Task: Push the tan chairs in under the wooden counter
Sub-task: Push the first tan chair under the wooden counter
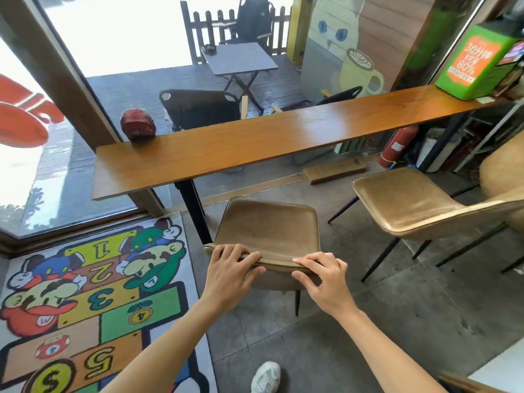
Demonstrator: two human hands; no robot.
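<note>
- The near chair [269, 222] stands directly ahead of both hands, its seat pointing away toward the counter [269, 137].
- The top edge of its backrest is grasped by the left hand [229, 269] and the right hand [323, 275], fingers curled over the rim, thumbs on the near face.
- The rim runs left to right, roughly along the counter's long edge; the hands sit near its two ends, neither clearly closer to the counter.
- The seat's front edge lies just short of the counter's near edge, so the chair is judged not yet under it.
- The counter leg [195, 211] stands just left of the seat; whether the chair's front legs clear it cannot be told, since they are hidden by the seat.
- A straight, even push away from the body is called for; a drift leftward risks the leg.
- The second chair [419, 205] stands to the right, turned askew and nearer the right hand, also outside the counter.
</note>
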